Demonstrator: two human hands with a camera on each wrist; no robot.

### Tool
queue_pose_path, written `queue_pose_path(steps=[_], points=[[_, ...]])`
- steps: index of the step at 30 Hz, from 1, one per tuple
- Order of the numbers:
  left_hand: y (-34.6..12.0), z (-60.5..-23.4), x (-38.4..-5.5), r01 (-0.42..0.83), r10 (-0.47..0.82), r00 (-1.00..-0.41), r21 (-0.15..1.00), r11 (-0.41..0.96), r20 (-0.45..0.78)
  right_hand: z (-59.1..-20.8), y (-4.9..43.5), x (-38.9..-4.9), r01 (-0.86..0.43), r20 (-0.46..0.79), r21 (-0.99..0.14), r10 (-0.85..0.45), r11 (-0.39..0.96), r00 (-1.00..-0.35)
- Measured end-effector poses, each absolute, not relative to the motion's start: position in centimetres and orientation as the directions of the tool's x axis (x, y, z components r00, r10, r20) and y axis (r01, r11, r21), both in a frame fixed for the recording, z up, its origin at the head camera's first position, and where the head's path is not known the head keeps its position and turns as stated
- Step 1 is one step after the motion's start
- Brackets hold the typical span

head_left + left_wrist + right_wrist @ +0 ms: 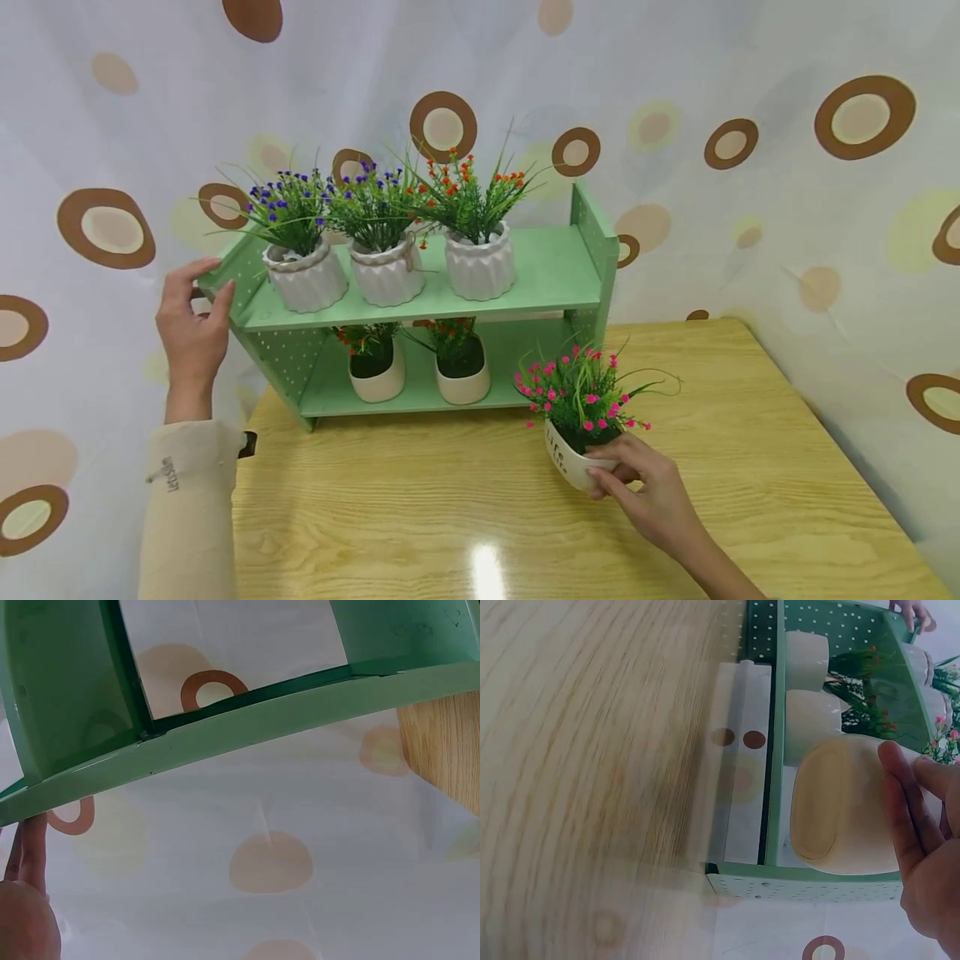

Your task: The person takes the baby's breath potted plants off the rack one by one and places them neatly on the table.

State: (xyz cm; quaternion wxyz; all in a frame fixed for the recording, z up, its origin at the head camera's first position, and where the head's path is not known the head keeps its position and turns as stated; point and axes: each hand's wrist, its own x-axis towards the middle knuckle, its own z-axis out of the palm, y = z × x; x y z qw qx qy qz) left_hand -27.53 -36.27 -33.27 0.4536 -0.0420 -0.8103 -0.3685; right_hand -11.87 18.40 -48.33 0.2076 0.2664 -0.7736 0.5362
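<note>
My left hand [193, 333] grips the upper left end of a green two-tier shelf [555, 267], thumb in front and fingers over the side panel's edge. In my right hand [652, 487] is a white flowerpot [572, 467] with pink artificial flowers [577, 392], pinched at its rim and side. Dark lettering marks this pot. It is lifted and tilted, held before the shelf's lower right end; the right wrist view shows its bare underside [821, 802]. In the left wrist view, fingers [34, 855] touch the shelf edge [247, 742].
Three ribbed white pots [480, 267] with purple and orange flowers stand on the top tier. Two smooth cream pots [377, 379] with orange-red flowers sit on the lower tier's left and middle. The wooden table [390, 517] meets a patterned wall covering [675, 50].
</note>
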Motion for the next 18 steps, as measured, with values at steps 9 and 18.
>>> queue_pose_path(steps=[9,18], points=[[-36.2,-33.2,-27.2,0.386,-0.276,-0.593,0.568,0.727,0.757,-49.2,19.7,-12.0,-0.663,0.648,-0.677,-0.168,0.321,-0.743],[-36.0,-33.2,-27.4,0.399,-0.281,-0.591,0.576,0.713,0.757,-47.7,23.0,-12.5,-0.634,0.639,-0.64,-0.157,0.435,-0.753]])
